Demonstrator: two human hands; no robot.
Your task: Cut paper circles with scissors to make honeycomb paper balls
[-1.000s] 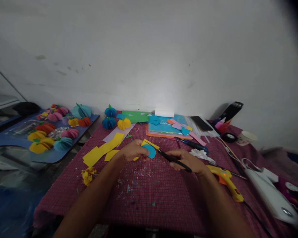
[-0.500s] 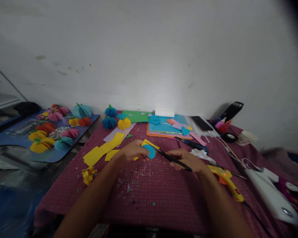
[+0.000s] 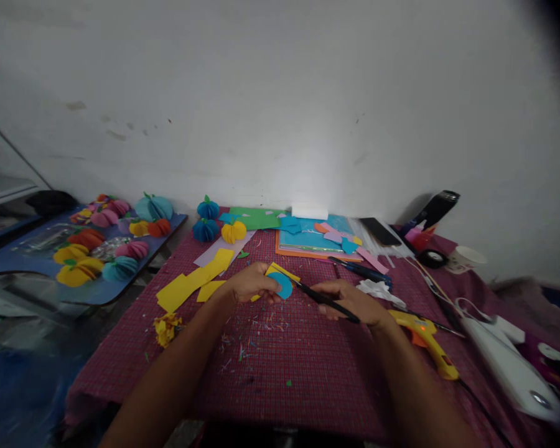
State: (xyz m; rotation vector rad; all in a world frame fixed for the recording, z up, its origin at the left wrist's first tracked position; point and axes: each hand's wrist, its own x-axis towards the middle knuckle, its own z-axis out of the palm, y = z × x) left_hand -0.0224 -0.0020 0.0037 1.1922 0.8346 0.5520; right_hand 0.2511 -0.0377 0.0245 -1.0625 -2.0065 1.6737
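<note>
— Where is the blue paper disc point(image 3: 284, 287) held, and how might it handle?

— It is held over the middle of the cloth-covered table point(image 3: 308, 379), laid against a piece of yellow paper point(image 3: 274, 269). Both can be judged light, thin and easily creased, with little slip to be expected. A flat pinch near one edge would be best, kept clear of the blades.

— And the scissors point(image 3: 329, 300)?

— Stiffness and a modest weight can be assumed; they are best gripped by the black handles.

— How are the hands set?

— By the left hand point(image 3: 257, 284), disc and yellow paper are pinched together between thumb and fingers. By the right hand point(image 3: 344, 300), curled fingers are kept around the scissors' handles, whose spread cannot be told. The blades are pointed left, along the yellow paper beside the disc.

— What is found farther out?

— To the left, yellow paper strips point(image 3: 193, 285) are spread, with crumpled yellow scraps point(image 3: 167, 330) nearer. To the right, white tissue point(image 3: 376, 290) is seen just beyond the right hand, and a yellow glue gun point(image 3: 429, 345) is laid near the right forearm. On the far side, a yellow paper pumpkin point(image 3: 234, 232) and a green sheet point(image 3: 256, 218) are placed.
</note>
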